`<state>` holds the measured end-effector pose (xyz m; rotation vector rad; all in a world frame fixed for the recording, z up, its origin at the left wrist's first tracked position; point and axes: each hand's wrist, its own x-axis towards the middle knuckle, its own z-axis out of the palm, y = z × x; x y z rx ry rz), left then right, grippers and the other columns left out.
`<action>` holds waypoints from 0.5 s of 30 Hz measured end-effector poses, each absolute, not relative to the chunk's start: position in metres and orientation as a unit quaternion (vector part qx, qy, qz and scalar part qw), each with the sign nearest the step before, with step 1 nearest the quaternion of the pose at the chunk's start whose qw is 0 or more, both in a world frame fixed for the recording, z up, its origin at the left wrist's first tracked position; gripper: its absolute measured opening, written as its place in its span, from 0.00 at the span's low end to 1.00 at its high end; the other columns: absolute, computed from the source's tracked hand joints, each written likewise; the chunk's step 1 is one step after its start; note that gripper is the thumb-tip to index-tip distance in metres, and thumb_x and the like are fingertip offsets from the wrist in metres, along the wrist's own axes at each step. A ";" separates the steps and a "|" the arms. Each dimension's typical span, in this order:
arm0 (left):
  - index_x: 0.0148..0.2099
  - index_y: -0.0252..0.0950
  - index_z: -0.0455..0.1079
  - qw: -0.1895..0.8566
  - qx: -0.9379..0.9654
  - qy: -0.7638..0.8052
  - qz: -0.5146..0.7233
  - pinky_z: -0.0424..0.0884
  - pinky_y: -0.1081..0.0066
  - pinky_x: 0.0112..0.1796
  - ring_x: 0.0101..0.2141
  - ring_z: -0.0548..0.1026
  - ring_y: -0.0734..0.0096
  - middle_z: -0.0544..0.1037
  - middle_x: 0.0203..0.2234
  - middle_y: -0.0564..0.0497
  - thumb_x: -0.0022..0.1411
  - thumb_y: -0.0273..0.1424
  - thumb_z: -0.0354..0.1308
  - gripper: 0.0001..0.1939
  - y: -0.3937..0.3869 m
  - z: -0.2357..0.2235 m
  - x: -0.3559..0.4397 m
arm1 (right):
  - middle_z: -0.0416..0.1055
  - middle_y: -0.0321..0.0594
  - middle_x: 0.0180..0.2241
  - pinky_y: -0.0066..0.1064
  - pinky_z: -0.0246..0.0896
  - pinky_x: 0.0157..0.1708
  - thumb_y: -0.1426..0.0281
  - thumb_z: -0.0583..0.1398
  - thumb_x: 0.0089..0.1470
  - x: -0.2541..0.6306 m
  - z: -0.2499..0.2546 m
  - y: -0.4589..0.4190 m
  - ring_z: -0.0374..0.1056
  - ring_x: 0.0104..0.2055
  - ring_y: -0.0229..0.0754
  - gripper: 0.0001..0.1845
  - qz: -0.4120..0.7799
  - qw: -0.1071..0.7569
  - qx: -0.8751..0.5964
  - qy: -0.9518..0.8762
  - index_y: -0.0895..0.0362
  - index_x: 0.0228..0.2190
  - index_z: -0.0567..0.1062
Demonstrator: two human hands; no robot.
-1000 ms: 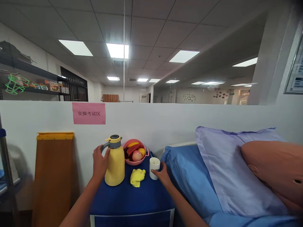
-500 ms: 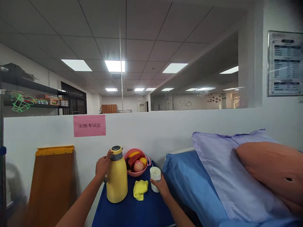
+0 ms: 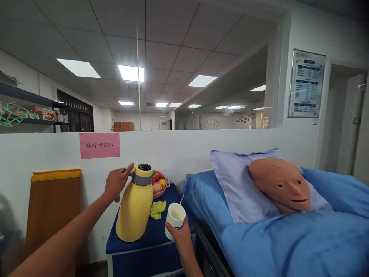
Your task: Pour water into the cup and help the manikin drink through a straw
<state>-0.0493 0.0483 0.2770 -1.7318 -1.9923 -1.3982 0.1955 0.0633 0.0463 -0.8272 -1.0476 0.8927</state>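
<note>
My left hand (image 3: 117, 182) is curling closed around the handle of a yellow vacuum flask (image 3: 134, 211), one digit reaching up beside its lid. The flask is leaning, its top toward my right; I cannot tell whether its base is fully touching the blue bedside cabinet (image 3: 155, 232). My right hand (image 3: 182, 232) is wrapping partway round a white cup (image 3: 175, 218), thumb along the near side, and holding it to the right of the flask. A slender stick (image 3: 182, 199) is poking up at the cup's far rim. Between flask and cup, a crumpled yellow cloth (image 3: 158, 210) is lying. Just behind the flask, partly hidden, a pink bowl (image 3: 159, 195) is holding fruit (image 3: 157, 187). Well right of the flask, a manikin head (image 3: 279, 184) is resting on a lilac pillow (image 3: 225, 181). Left of the flask, a brown board (image 3: 53, 207) is standing against the white partition (image 3: 173, 154).
</note>
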 end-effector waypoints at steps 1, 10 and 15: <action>0.21 0.38 0.68 0.089 -0.605 -0.656 -0.443 0.58 0.66 0.30 0.28 0.73 0.60 0.71 0.18 0.46 0.61 0.60 0.41 0.35 0.040 0.287 -0.041 | 0.80 0.42 0.40 0.43 0.70 0.49 0.61 0.73 0.35 0.197 0.052 0.051 0.75 0.43 0.53 0.39 0.399 0.697 -0.370 -0.467 0.57 0.50 0.72; 0.18 0.35 0.65 0.100 -0.715 -0.623 -0.301 0.53 0.67 0.27 0.21 0.65 0.70 0.68 0.16 0.47 0.61 0.64 0.35 0.41 -0.027 0.343 0.033 | 0.78 0.40 0.43 0.39 0.68 0.49 0.62 0.72 0.37 0.206 0.091 -0.034 0.73 0.44 0.50 0.43 0.420 0.679 -0.369 -0.475 0.56 0.55 0.68; 0.19 0.35 0.67 0.139 -0.771 -0.592 -0.188 0.55 0.67 0.27 0.21 0.65 0.70 0.69 0.16 0.47 0.63 0.62 0.30 0.43 -0.054 0.352 0.045 | 0.79 0.39 0.40 0.37 0.68 0.46 0.64 0.72 0.37 0.207 0.107 -0.058 0.73 0.42 0.48 0.37 0.455 0.662 -0.326 -0.499 0.56 0.51 0.71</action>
